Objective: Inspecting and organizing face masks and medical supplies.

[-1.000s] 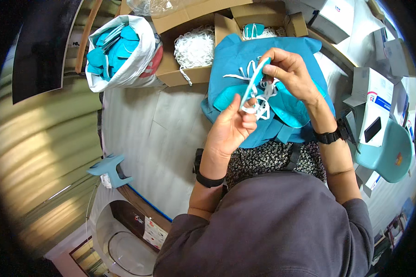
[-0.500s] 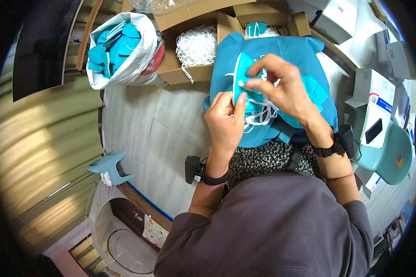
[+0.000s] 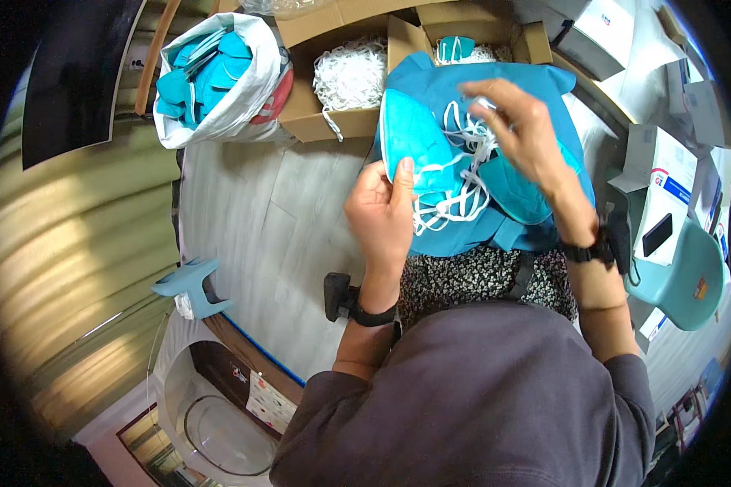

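My left hand (image 3: 382, 215) pinches the lower edge of a teal face mask (image 3: 414, 138), thumb on top, holding it tilted above a blue cloth (image 3: 495, 79) spread over my lap. To its right, my right hand (image 3: 524, 134) is raised with bent fingers, a bit of white elastic strap (image 3: 485, 104) between thumb and fingers. Below the hands lies a tangle of white straps (image 3: 463, 199). Another teal mask (image 3: 518, 191) rests on the cloth under my right wrist, partly covered by it.
A white sack (image 3: 256, 77) full of teal masks stands at the far left. Beside it, a cardboard box (image 3: 321, 126) holds a heap of white straps (image 3: 349, 75); a second box (image 3: 534, 40) adjoins it. White cartons (image 3: 662, 166), a phone (image 3: 657, 234) and a teal chair (image 3: 690, 280) are at right.
My right hand has moved away from the mask, up and to the right. The mask has turned from nearly edge-on to showing its broad face, and my left hand has shifted slightly left.
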A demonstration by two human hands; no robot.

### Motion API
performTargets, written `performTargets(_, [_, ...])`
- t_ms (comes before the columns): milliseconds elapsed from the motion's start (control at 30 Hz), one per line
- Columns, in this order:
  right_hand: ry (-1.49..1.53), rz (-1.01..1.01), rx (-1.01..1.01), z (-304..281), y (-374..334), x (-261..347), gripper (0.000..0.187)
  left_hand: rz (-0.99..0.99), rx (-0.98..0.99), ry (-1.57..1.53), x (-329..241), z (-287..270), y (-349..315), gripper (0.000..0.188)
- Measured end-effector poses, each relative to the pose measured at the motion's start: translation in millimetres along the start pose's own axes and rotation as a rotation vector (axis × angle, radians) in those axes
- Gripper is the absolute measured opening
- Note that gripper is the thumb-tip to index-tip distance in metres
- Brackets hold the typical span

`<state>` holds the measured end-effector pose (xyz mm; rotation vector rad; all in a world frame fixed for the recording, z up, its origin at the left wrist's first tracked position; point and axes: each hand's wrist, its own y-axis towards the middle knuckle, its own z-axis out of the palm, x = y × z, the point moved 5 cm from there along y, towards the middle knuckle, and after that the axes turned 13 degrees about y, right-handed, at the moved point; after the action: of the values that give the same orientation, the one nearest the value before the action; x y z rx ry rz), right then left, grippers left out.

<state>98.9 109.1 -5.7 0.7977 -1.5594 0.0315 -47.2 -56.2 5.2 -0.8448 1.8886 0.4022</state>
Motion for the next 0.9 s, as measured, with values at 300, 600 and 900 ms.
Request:
performTargets(300, [0.197, 0.034, 0.321, 46.4, -24.3, 34.8, 0.019, 0.048, 0.034, -0.130, 0.6, 9.0, 1.0, 0.015])
performTargets(600, [0.157, 0.370, 0.176, -19.4, 11.7, -19.6, 0.015, 0.666, -0.030, 0.326, -65.0, -10.0, -31.2, 0.011])
performTargets(900, [0.100, 0.377, 0.384, -20.0, -3.7, -14.5, 0.017, 0.750, 0.568, 0.358, -21.7, 74.9, -62.3, 0.021])
